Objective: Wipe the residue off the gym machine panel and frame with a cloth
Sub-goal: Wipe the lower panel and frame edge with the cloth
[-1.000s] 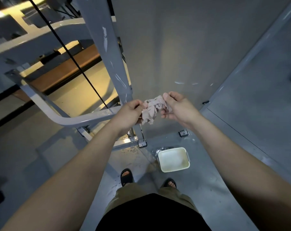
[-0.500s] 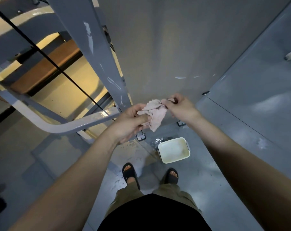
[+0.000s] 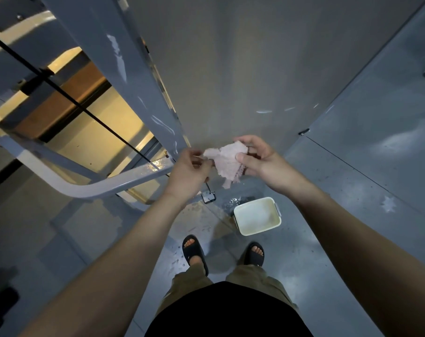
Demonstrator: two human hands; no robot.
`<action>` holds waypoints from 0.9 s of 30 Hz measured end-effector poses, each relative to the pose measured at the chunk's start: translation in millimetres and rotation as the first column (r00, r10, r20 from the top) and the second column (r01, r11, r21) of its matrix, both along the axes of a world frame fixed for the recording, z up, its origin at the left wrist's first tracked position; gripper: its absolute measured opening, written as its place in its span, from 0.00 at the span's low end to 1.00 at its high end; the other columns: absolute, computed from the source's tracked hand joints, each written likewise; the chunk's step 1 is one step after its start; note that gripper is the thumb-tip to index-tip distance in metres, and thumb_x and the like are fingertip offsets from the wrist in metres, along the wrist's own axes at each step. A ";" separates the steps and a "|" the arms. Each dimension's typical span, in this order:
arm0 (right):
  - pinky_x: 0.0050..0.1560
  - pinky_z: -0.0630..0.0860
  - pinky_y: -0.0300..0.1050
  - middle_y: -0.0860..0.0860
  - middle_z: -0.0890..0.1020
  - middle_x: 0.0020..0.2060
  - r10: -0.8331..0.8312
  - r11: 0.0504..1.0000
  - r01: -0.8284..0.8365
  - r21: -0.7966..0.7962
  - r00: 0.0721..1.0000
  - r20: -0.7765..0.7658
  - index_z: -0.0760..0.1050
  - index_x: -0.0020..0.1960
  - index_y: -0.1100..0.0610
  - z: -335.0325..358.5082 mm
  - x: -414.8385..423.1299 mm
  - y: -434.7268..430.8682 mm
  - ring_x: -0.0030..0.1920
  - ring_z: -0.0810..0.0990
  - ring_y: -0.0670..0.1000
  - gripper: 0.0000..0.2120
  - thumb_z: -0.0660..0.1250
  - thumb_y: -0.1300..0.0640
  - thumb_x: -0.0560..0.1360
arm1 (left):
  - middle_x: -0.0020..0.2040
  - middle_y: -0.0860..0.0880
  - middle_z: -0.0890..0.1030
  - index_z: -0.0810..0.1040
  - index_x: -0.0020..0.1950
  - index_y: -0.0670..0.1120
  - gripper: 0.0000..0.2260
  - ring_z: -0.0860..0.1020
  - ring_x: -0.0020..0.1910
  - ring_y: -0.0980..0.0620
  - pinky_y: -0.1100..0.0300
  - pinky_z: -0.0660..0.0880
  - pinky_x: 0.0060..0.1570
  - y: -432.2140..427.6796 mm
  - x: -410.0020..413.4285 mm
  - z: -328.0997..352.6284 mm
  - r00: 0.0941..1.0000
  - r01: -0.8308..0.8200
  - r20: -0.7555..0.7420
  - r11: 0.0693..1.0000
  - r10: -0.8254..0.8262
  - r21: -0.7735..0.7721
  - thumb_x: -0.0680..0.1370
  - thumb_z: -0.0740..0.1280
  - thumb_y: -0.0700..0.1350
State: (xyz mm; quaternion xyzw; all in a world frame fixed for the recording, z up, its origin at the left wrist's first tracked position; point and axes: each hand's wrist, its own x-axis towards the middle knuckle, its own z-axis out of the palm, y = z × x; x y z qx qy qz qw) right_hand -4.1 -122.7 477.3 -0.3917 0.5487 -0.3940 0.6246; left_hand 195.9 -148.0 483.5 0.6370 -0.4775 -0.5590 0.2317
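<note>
Reckoned from the cloth (image 3: 227, 159) held between our left hand (image 3: 189, 171) and right hand (image 3: 260, 161): the grey panel (image 3: 243, 69) walls off eleven to one o'clock. At ten to eleven the slanted frame post (image 3: 124, 76) runs along its edge, with a thin black cable (image 3: 85, 113) crossing behind at nine to ten. The curved bar (image 3: 85, 188) comes in from eight o'clock, close by our left hand. A white tub (image 3: 256, 216) stands on the floor (image 3: 352, 215) at five. From two to four o'clock we have open room.

No legible text, label or number — panel (image 3: 255, 57) possibly too dim
</note>
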 end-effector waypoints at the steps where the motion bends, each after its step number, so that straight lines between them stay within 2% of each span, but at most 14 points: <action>1: 0.57 0.81 0.55 0.51 0.83 0.48 -0.015 1.000 0.015 0.009 1.000 0.007 0.74 0.59 0.55 -0.5 -0.7 -0.4 0.49 0.82 0.50 0.10 0.64 0.67 0.82 | 0.54 0.45 0.81 0.73 0.61 0.47 0.11 0.82 0.53 0.45 0.45 0.81 0.56 1.6 -0.3 -0.6 0.997 -0.011 0.070 0.998 0.016 -0.067 0.81 0.69 0.43; 3: 0.58 0.80 0.56 0.52 0.83 0.45 -0.021 1.000 0.020 0.021 0.999 0.044 0.74 0.54 0.56 -2.4 -2.0 0.1 0.48 0.82 0.52 0.05 0.64 0.65 0.82 | 0.51 0.48 0.82 0.75 0.56 0.50 0.06 0.82 0.52 0.46 0.45 0.80 0.57 4.0 -1.4 1.3 0.998 0.004 0.068 0.991 0.005 -0.132 0.80 0.69 0.45; 4: 0.57 0.81 0.55 0.54 0.83 0.45 -0.027 0.999 0.025 0.032 0.995 0.093 0.75 0.52 0.57 -2.0 -1.4 0.6 0.47 0.82 0.52 0.04 0.64 0.65 0.83 | 0.51 0.48 0.84 0.77 0.55 0.50 0.04 0.83 0.53 0.47 0.45 0.81 0.58 5.2 -2.9 4.1 1.000 0.024 -0.007 0.996 -0.024 -0.088 0.81 0.69 0.46; 6: 0.52 0.83 0.50 0.57 0.82 0.44 -0.050 0.998 0.041 0.048 0.975 0.216 0.75 0.50 0.58 -0.7 3.2 1.3 0.44 0.83 0.53 0.03 0.65 0.63 0.81 | 0.53 0.46 0.86 0.80 0.58 0.45 0.10 0.84 0.55 0.47 0.46 0.81 0.60 8.9 -7.4 8.3 0.982 0.096 -0.168 0.994 -0.086 0.052 0.82 0.69 0.49; 7: 0.49 0.82 0.49 0.57 0.82 0.43 -0.063 0.997 0.053 0.048 0.970 0.235 0.76 0.48 0.57 0.0 6.8 1.2 0.43 0.82 0.54 0.02 0.66 0.61 0.80 | 0.54 0.46 0.86 0.80 0.60 0.44 0.12 0.85 0.55 0.47 0.46 0.80 0.61 10.2 -9.4 9.8 0.973 0.140 -0.196 0.988 -0.123 0.072 0.81 0.69 0.50; 10: 0.45 0.78 0.49 0.55 0.81 0.39 -0.093 0.995 0.088 0.040 0.986 0.136 0.78 0.43 0.51 -3.2 14.3 0.4 0.41 0.78 0.55 0.05 0.73 0.52 0.73 | 0.53 0.44 0.87 0.82 0.59 0.42 0.12 0.85 0.53 0.46 0.50 0.80 0.60 11.1 -12.3 12.4 0.967 0.156 -0.219 0.984 -0.134 0.085 0.81 0.68 0.49; 12: 0.47 0.79 0.52 0.54 0.82 0.43 -0.077 0.996 0.072 0.050 0.991 0.107 0.79 0.48 0.51 -7.4 17.0 2.4 0.43 0.80 0.55 0.09 0.74 0.49 0.72 | 0.48 0.45 0.87 0.81 0.56 0.39 0.09 0.85 0.48 0.50 0.56 0.80 0.53 11.7 -11.8 13.8 0.951 0.089 -0.307 0.983 -0.037 0.158 0.84 0.63 0.42; 14: 0.48 0.81 0.50 0.53 0.84 0.46 -0.068 0.994 0.046 0.101 0.973 0.221 0.79 0.56 0.54 -11.7 20.2 5.1 0.45 0.83 0.52 0.08 0.71 0.55 0.78 | 0.46 0.45 0.86 0.80 0.56 0.37 0.09 0.85 0.46 0.52 0.60 0.80 0.49 12.3 -10.2 14.4 0.932 0.078 -0.364 0.976 0.000 0.201 0.85 0.61 0.39; 16: 0.49 0.82 0.47 0.53 0.85 0.46 -0.069 0.991 0.032 0.126 0.951 0.301 0.79 0.57 0.57 -12.1 22.4 6.1 0.46 0.85 0.51 0.06 0.66 0.61 0.81 | 0.49 0.41 0.85 0.77 0.62 0.34 0.10 0.85 0.45 0.50 0.61 0.81 0.45 13.8 -9.0 15.3 0.923 0.035 -0.381 0.978 0.048 0.207 0.84 0.63 0.38; 19: 0.52 0.84 0.51 0.57 0.84 0.47 -0.087 0.993 0.054 0.105 0.936 0.340 0.76 0.54 0.61 -9.4 27.9 7.7 0.47 0.84 0.54 0.04 0.65 0.65 0.81 | 0.51 0.36 0.83 0.75 0.60 0.37 0.12 0.86 0.41 0.45 0.56 0.83 0.39 11.0 -4.3 9.8 0.934 -0.145 -0.295 0.969 0.202 0.202 0.80 0.72 0.40; 22: 0.52 0.83 0.51 0.57 0.81 0.47 -0.143 0.988 0.115 0.101 0.932 0.334 0.72 0.51 0.58 -8.0 38.3 7.1 0.47 0.82 0.53 0.08 0.66 0.69 0.79 | 0.47 0.37 0.85 0.77 0.49 0.42 0.14 0.85 0.44 0.36 0.44 0.84 0.45 8.7 1.0 5.8 0.979 -0.149 -0.126 0.984 0.161 0.095 0.76 0.77 0.50; 23: 0.50 0.82 0.49 0.56 0.80 0.46 -0.179 0.984 0.166 0.073 0.947 0.268 0.72 0.49 0.56 -7.2 41.5 5.2 0.45 0.81 0.51 0.10 0.69 0.69 0.77 | 0.45 0.39 0.85 0.78 0.48 0.43 0.15 0.85 0.44 0.37 0.44 0.84 0.45 8.0 1.3 3.6 0.989 -0.122 -0.081 0.991 0.126 0.058 0.76 0.75 0.53; 25: 0.44 0.78 0.40 0.51 0.78 0.42 -0.281 0.956 0.281 -0.080 0.960 0.019 0.72 0.48 0.54 -2.4 45.9 -0.7 0.41 0.78 0.45 0.12 0.71 0.68 0.74 | 0.44 0.43 0.85 0.79 0.49 0.44 0.11 0.84 0.42 0.41 0.48 0.83 0.44 7.9 -0.2 5.4 0.995 -0.098 -0.002 0.995 0.098 -0.018 0.80 0.69 0.52; 27: 0.41 0.73 0.32 0.47 0.78 0.41 -0.398 0.894 0.343 -0.288 0.904 -0.159 0.72 0.49 0.52 10.2 50.7 -7.5 0.37 0.76 0.38 0.14 0.70 0.69 0.75 | 0.45 0.48 0.83 0.79 0.51 0.47 0.06 0.83 0.43 0.46 0.52 0.81 0.47 7.3 2.4 6.7 0.989 -0.061 0.124 0.989 0.078 -0.137 0.81 0.64 0.47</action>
